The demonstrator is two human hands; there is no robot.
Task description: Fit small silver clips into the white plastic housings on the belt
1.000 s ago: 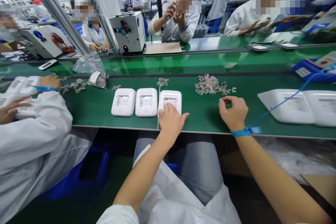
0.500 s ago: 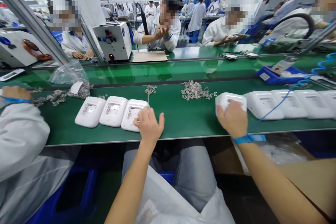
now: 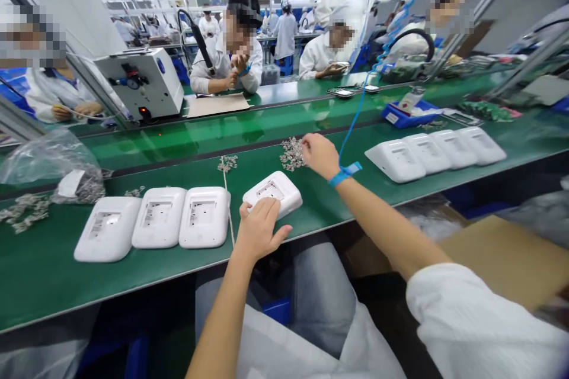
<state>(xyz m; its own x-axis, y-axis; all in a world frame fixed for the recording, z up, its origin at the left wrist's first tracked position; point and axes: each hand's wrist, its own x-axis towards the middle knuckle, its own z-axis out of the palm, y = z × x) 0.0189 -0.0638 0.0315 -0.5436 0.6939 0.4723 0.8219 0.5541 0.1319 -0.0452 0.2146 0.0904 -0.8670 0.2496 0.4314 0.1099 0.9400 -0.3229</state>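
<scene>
Fingers of my left hand [image 3: 262, 228] curl over the near edge of a white plastic housing [image 3: 291, 194] with a rectangular recess, holding it on the green bench; the thumb sticks out to the right. Just beyond, my right hand [image 3: 320, 155], with a blue wrist strap, reaches to a pile of small metal parts [image 3: 290, 153]. Its fingertips are pinched together at the pile's right side, and whatever lies between them is hidden. Left of the held piece, three similar housings [image 3: 204, 217] lie in a row. A smaller heap of metal parts [image 3: 228, 163] is behind them.
More white housings [image 3: 395, 160] stand in a row at the right. A blue tray [image 3: 411, 113] with a bottle lies behind them. The coiled blue cord [image 3: 355, 115] runs up from my wrist. At left is a clear bag of metal parts [image 3: 82, 183]. Co-workers sit opposite.
My right hand has left the housing at the right and gone to the metal pile. A housing now lies in front of me under my left hand, which has left the left row. The view has turned right.
</scene>
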